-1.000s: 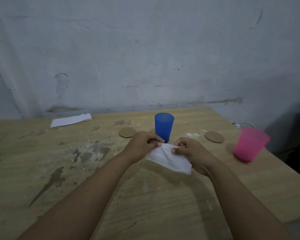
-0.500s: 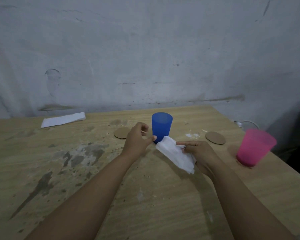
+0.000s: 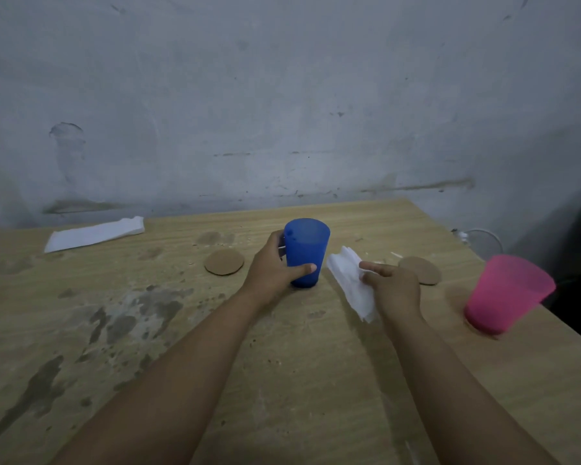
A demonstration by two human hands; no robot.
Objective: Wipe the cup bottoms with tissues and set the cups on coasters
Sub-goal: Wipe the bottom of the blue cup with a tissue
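A blue cup (image 3: 306,251) stands upright on the wooden table (image 3: 182,330). My left hand (image 3: 272,270) grips it from the left, thumb across its front. My right hand (image 3: 391,290) holds a white tissue (image 3: 351,286) just right of the cup, a little apart from it. A round brown coaster (image 3: 224,262) lies left of the blue cup, and a second coaster (image 3: 423,268) lies behind my right hand, partly hidden. A pink cup (image 3: 507,293) stands on the table at the right, near the edge.
A folded stack of white tissues (image 3: 94,233) lies at the back left by the grey wall (image 3: 282,95). Dark stains mark the table's left half. The table's right edge runs close behind the pink cup, with a cable (image 3: 480,238) beyond it.
My left hand let go of the tissue, reached forward and took hold of the blue cup. My right hand kept the tissue and shifted slightly right.
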